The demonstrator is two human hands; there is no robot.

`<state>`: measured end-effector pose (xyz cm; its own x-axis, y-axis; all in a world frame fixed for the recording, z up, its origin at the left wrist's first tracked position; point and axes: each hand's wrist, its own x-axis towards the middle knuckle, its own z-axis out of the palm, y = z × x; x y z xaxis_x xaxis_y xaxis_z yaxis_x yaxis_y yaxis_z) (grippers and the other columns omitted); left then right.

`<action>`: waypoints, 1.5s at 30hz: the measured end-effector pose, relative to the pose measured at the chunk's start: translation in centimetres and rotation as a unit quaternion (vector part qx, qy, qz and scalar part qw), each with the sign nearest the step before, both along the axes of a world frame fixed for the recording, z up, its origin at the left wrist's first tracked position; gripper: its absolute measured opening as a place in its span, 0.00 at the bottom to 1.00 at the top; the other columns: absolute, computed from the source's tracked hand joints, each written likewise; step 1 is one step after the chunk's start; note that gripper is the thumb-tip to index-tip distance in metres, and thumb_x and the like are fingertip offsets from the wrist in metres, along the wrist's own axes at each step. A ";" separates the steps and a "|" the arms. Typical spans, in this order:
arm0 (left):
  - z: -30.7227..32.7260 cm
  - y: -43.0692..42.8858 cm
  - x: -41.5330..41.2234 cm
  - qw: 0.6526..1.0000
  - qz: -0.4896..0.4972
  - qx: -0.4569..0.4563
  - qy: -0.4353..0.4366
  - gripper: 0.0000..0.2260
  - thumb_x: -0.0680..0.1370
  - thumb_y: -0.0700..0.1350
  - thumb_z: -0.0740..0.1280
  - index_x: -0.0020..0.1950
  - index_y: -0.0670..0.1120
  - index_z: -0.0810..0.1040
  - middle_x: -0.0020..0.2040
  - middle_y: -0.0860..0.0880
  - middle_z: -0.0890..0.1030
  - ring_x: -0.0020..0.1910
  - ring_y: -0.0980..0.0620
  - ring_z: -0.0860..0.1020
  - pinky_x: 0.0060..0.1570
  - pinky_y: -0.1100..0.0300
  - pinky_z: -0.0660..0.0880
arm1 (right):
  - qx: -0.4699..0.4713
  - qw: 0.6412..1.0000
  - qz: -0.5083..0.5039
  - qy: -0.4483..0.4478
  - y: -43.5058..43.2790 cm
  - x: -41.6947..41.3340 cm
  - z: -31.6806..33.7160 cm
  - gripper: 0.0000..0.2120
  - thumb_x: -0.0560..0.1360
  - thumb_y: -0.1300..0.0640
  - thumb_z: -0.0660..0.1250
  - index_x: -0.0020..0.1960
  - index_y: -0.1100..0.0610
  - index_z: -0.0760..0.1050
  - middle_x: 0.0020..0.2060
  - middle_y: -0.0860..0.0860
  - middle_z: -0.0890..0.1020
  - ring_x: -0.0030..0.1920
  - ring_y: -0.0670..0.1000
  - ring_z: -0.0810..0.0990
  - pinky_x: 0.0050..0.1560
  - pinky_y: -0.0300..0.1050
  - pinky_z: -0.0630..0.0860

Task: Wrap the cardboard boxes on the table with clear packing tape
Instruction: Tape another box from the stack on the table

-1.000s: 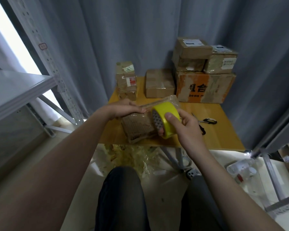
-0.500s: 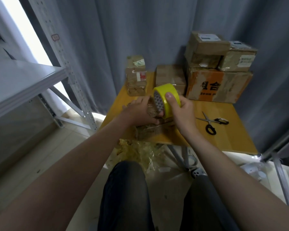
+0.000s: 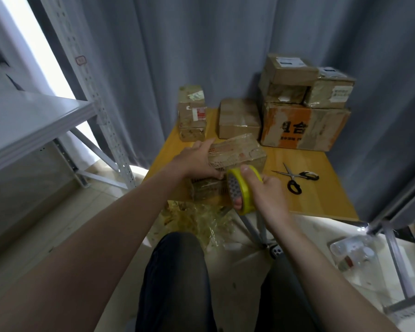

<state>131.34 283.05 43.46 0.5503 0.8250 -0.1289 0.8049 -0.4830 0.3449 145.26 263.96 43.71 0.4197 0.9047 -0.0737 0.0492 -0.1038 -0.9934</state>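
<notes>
Fingers (image 3: 247,171) round tape roll (image 3: 235,189); orange "合" box (image 3: 321,130)

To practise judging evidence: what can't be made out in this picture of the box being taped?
Head view only.
- Clear strip between tape roll and held box: too faint.
- Held box's near end: hidden by left hand, right hand.
- Print on label of top box: too small, blurred.

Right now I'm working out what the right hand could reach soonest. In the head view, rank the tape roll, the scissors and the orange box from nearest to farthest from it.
1. The tape roll: gripped in the right hand itself, at the table's near edge.
2. The scissors: lying flat on the table just to the hand's right.
3. The orange box: at the back right of the table, against the curtain.
</notes>
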 end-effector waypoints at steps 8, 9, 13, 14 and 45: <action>1.0 -0.2 0.5 0.998 -0.009 -0.011 0.068 0.61 0.55 0.79 0.69 0.79 0.68 0.39 0.80 0.46 0.58 0.74 0.36 0.67 0.70 0.32 0.67 | -0.019 1.000 0.001 -0.006 0.8 0.4 -2.3 0.23 0.81 0.42 0.67 0.47 0.63 0.82 0.32 0.61 0.85 0.31 0.60 0.85 0.39 0.57 0.84; 1.1 0.1 0.6 0.996 -0.015 -0.016 0.087 0.61 0.54 0.80 0.67 0.78 0.69 0.36 0.81 0.46 0.56 0.75 0.35 0.66 0.70 0.30 0.65 | -0.021 1.000 0.003 -0.009 0.9 0.4 -2.4 0.23 0.81 0.42 0.67 0.47 0.63 0.82 0.32 0.61 0.85 0.31 0.60 0.85 0.38 0.56 0.84; 0.7 0.3 0.7 0.988 -0.041 0.011 0.147 0.55 0.63 0.81 0.62 0.76 0.68 0.28 0.84 0.45 0.46 0.79 0.33 0.58 0.73 0.27 0.56 | -0.028 0.999 0.006 -0.042 1.4 0.6 -2.6 0.22 0.82 0.44 0.66 0.45 0.63 0.81 0.28 0.55 0.84 0.27 0.53 0.84 0.28 0.41 0.79; 0.5 0.2 0.7 0.986 -0.052 0.026 0.155 0.52 0.68 0.79 0.62 0.77 0.67 0.29 0.84 0.47 0.42 0.81 0.34 0.51 0.74 0.26 0.51 | -0.030 0.998 0.008 -0.048 1.5 0.7 -2.7 0.22 0.82 0.44 0.66 0.45 0.63 0.81 0.27 0.54 0.84 0.26 0.52 0.84 0.26 0.39 0.77; -1.8 -1.5 0.0 0.958 -0.212 0.114 -0.155 0.20 0.82 0.44 0.69 0.72 0.58 0.75 0.73 0.60 0.73 0.79 0.53 0.63 0.78 0.34 0.41 | -0.034 0.998 0.041 -0.016 2.2 1.1 -4.2 0.22 0.83 0.43 0.65 0.50 0.63 0.80 0.35 0.62 0.86 0.33 0.62 0.86 0.44 0.61 0.84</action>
<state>131.30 281.52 41.64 0.8255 0.5057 0.2508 0.3954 -0.8351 0.3825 146.34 266.16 39.49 0.3471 0.9297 -0.1235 0.0912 -0.1646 -0.9821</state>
